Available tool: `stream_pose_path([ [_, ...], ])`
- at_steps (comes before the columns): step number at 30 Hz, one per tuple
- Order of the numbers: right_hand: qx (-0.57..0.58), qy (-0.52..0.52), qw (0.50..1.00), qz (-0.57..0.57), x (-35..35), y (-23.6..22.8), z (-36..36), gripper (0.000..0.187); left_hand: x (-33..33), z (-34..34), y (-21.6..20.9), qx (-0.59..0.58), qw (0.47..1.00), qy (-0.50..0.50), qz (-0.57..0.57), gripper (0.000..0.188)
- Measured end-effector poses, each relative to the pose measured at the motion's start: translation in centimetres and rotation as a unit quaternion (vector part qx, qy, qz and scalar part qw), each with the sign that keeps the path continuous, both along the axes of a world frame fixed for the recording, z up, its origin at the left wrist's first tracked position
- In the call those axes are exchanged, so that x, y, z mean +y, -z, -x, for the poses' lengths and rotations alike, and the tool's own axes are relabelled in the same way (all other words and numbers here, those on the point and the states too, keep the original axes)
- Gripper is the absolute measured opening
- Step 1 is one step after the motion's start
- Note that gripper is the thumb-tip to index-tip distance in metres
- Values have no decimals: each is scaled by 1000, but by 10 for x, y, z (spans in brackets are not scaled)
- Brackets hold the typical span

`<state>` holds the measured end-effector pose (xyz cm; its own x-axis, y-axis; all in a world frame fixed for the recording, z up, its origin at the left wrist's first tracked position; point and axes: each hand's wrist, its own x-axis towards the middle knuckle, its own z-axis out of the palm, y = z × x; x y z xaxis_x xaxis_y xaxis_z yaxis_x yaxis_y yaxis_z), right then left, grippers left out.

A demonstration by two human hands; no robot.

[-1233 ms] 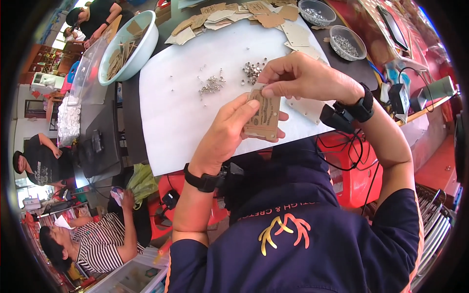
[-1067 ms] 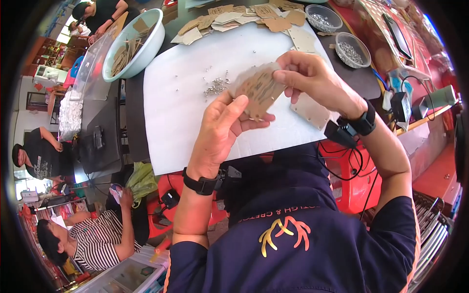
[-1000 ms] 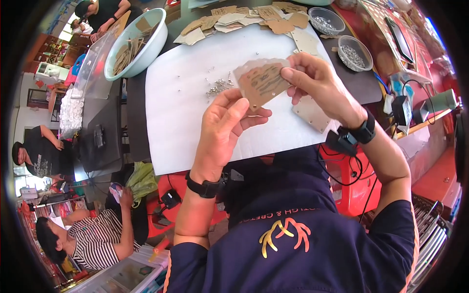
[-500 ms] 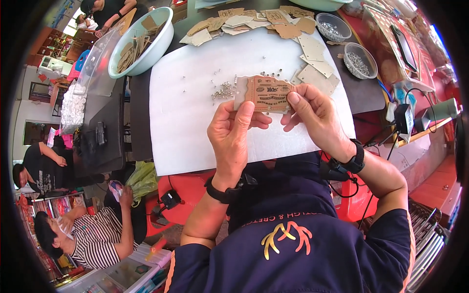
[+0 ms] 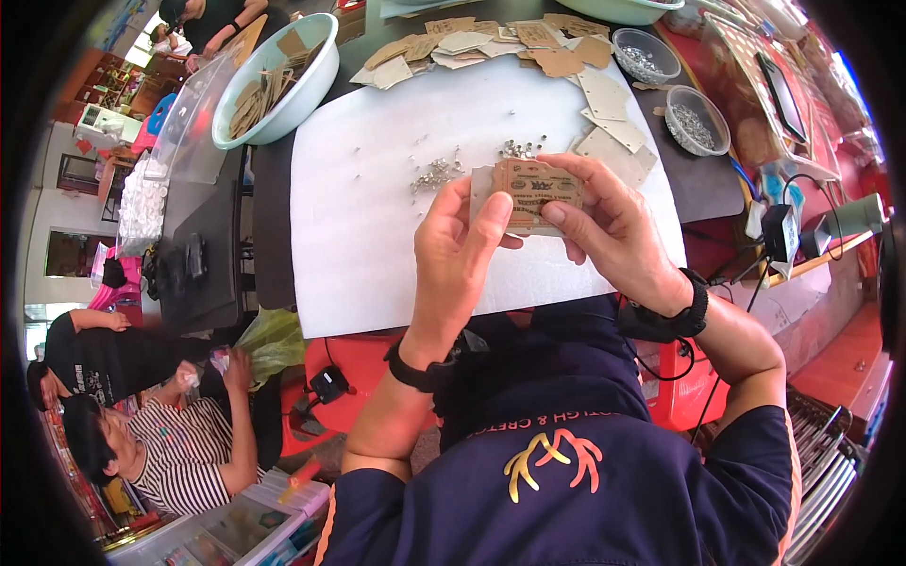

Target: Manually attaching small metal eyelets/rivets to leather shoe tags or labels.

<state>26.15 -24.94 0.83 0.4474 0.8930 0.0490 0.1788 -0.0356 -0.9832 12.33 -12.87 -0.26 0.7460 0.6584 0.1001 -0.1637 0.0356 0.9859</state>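
Between my two hands is a brown printed cardboard card [image 5: 530, 193] with a paler card edge showing at its left, held over a white sheet [image 5: 359, 255]. My left hand [image 5: 467, 231] grips its left side, thumb on the face and fingers behind. On the right side, my right hand [image 5: 609, 222] pinches it, thumb pressed on the print. The fingertips behind the card are partly hidden. Just beyond it lie small metal rivet-like pieces [image 5: 434, 176], with another little cluster of metal pieces [image 5: 519, 148] by the card's upper edge.
Loose cards [image 5: 472, 42] are spread along the sheet's far edge, and pale cards [image 5: 613, 113] at its right. Two clear bowls of metal bits [image 5: 694, 121] stand at the right. A pale blue basin [image 5: 321, 71] holds card pieces at far left. Other people sit at the left.
The card and both hands have shifted slightly right and nearer to me. My right thumb now lies further in on the card's face. A person at the left has moved their hands.
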Motion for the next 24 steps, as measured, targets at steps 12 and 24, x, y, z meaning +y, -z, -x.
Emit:
stream_pose_path([
  [12, -71, 34, 997, -22, -1, -2, 8, 46, -7, -6, 5, -57, 997, 28, 33, 32],
  [24, -12, 53, 996, -77, 2, 2, 21, 47, -20, -14, 5, -107, 994, -9, 31, 29],
])
